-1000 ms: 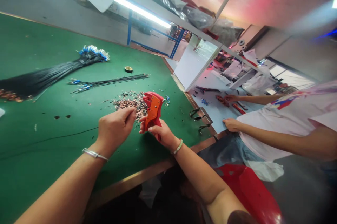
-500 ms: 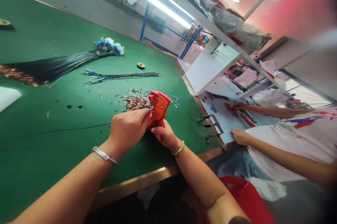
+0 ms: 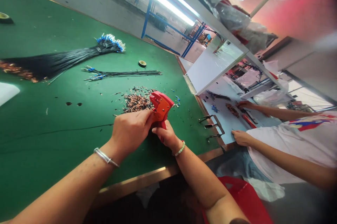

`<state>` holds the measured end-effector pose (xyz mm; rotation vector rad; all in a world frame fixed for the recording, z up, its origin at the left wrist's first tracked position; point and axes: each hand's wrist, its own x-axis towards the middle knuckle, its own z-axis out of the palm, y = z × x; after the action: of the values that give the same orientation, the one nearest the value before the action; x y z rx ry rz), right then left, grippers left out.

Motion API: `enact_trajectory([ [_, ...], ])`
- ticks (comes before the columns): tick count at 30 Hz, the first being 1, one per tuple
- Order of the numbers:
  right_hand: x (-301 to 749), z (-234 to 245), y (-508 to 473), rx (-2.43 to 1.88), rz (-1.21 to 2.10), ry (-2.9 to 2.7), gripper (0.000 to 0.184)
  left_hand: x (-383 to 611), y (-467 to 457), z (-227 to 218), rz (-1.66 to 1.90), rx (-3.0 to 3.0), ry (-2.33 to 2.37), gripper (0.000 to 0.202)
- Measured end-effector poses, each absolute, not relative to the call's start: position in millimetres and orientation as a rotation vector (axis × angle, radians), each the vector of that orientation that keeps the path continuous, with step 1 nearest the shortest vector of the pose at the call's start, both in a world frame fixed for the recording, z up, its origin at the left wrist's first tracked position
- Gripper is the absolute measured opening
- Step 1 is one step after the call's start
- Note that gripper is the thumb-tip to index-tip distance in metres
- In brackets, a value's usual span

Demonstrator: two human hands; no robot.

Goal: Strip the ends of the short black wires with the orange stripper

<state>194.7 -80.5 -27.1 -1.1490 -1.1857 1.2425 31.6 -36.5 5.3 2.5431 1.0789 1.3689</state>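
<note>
My right hand (image 3: 169,135) is closed around the grip of a red and orange wire stripper (image 3: 162,107), which stands upright over the green table. Beside the tool's jaws, my left hand (image 3: 131,128) pinches the end of a thin black wire (image 3: 76,129). The rest of that wire trails left across the tabletop. My left fingers hide the wire's tip, so I cannot tell whether it is in the jaws. Just behind the stripper lies a heap of copper and black wire scraps (image 3: 135,102).
A large bundle of black wires (image 3: 71,58) with blue ends lies at the back left, and a smaller bunch (image 3: 129,74) in front. A tape roll (image 3: 142,63) is close by. On the right, a co-worker's hands (image 3: 243,137) rest at a pale table (image 3: 223,126) with tools.
My hands and the stripper keep nearly the same pose; the view has shifted slightly. The co-worker's farther hand has moved off a copper-coloured pile toward the tools.
</note>
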Motion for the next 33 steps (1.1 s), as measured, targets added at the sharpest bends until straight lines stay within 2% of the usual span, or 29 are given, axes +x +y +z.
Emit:
enact_trajectory([
  [6,196,-31,-80,-1.117,1.141,-1.257,0.024,32,-39,6,1.37,2.55,1.057,0.029],
  [17,192,-34,-84,-1.177,1.134,-1.205,0.042,33,-39,5,1.405,2.561,1.041,0.027],
  [26,190,-37,-87,-1.151,1.158,-1.067,0.041,35,-37,0,1.45,2.55,1.017,0.024],
  [33,203,-16,-85,-1.005,1.228,-1.034,0.048,34,-32,-4,1.361,2.402,1.092,0.027],
])
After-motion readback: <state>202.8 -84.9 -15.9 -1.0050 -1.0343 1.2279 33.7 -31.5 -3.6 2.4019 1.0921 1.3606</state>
